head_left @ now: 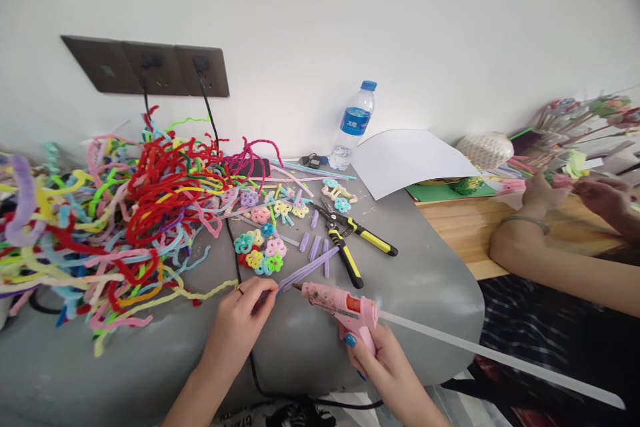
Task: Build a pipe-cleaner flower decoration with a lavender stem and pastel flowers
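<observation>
My right hand (377, 360) is wrapped round the handle of a pink glue gun (336, 301), and a long clear glue stick (490, 349) trails out of its back end. The nozzle points left, close to the purple pipe cleaners (309, 269). My left hand (245, 310) pinches the near end of those pipe cleaners between thumb and fingers. Just beyond them lie short cut purple pieces (314, 247) and yellow-and-black pliers (345, 240) with handles spread. Several small looped pipe-cleaner flowers (275, 245) sit in a cluster on the grey table (420, 287).
A large tangle of colourful pipe cleaners (165, 200) covers the left side. At the back, a water bottle (355, 123) stands beside white paper (407, 159). Black cords run from the wall sockets (150, 68) across the table. Another person's hands (545, 197) work at a wooden table on the right.
</observation>
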A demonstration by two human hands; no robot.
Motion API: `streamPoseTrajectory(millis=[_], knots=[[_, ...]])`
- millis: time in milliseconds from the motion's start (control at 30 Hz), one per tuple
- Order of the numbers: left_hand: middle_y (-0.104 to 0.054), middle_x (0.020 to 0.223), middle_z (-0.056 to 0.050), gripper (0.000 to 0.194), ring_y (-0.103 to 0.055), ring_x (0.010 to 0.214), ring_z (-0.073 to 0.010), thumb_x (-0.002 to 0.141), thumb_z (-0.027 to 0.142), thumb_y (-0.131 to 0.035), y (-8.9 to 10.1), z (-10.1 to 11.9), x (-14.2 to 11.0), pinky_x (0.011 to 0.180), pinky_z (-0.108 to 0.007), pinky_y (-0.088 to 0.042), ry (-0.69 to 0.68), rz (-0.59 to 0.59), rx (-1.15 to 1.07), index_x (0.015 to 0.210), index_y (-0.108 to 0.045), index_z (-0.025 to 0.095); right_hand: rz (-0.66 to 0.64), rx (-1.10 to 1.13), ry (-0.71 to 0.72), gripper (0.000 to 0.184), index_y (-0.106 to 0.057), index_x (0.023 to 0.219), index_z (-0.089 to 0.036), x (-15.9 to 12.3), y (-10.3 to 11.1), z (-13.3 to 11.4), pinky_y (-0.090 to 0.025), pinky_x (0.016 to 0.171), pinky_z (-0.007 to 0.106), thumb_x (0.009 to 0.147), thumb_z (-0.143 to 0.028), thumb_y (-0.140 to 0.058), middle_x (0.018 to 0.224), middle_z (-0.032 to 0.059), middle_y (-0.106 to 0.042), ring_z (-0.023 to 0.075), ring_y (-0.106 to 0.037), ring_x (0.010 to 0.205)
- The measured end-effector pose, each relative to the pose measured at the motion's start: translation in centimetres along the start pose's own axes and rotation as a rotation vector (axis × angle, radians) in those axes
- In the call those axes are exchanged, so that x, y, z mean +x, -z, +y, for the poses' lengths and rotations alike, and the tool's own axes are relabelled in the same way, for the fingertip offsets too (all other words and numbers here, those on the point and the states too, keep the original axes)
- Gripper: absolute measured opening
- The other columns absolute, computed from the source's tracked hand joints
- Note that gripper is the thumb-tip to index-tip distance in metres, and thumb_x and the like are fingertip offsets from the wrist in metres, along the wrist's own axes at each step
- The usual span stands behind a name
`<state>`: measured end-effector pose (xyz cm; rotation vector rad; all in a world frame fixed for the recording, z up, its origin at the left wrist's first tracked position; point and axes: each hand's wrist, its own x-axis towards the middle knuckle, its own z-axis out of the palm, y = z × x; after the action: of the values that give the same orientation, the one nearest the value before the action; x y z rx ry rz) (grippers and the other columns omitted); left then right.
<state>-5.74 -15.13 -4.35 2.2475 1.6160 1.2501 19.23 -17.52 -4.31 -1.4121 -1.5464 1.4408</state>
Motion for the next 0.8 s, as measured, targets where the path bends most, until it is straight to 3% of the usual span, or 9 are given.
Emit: streamPoseTrajectory(millis=[233,400,533,800], knots=[[-0.077,0.080,0.000,0.018,-0.074,0.066,-0.0128,0.100,0.015,-0.049,-0.04,-0.08,0.04,0.064,-0.020,-0.054,-0.005,-0.004,-0.001,0.090,-0.063,0.022,0.081,-0.100,0.028,0.057,-0.057,0.065,-0.022,0.03,0.05,-0.19,-0.038,0.047,0.027,0.089,-0.074,-0.052,0.051,-0.0017,-0.043,0.0147,-0.037,0.048],[-0.076,0.079,0.001,0.018,-0.074,0.066,-0.0127,0.100,0.016,-0.049,-0.15,-0.15,-0.17,0.064,-0.020,-0.054,0.022,-0.022,-0.011,0.090,-0.063,0.023,0.048,-0.085,0.024,0.057,-0.056,0.070,-0.022,0.13,0.19,0.08,-0.034,0.045,0.026,0.089,-0.076,-0.051,0.051,-0.0025,-0.043,0.0142,-0.036,0.048],[-0.076,0.080,0.001,0.019,-0.073,0.066,-0.0128,0.100,0.015,-0.049,-0.11,-0.18,-0.24,0.064,-0.021,-0.054,0.026,-0.025,-0.014,0.091,-0.063,0.023,0.009,-0.086,0.014,0.061,-0.046,0.067,-0.023,0.20,0.25,-0.19,-0.030,0.046,0.026,0.090,-0.079,-0.044,0.051,-0.0043,-0.038,0.0121,-0.032,0.048],[-0.076,0.079,0.001,0.019,-0.074,0.068,-0.0126,0.099,0.013,-0.049,-0.17,-0.17,-0.06,0.067,-0.020,-0.055,0.006,-0.010,-0.033,0.091,-0.063,0.023,0.027,-0.090,0.041,0.062,-0.042,0.064,-0.024,0.24,0.35,-0.45,-0.031,0.047,0.026,0.092,-0.078,-0.041,0.050,-0.0040,-0.039,0.0120,-0.032,0.048]])
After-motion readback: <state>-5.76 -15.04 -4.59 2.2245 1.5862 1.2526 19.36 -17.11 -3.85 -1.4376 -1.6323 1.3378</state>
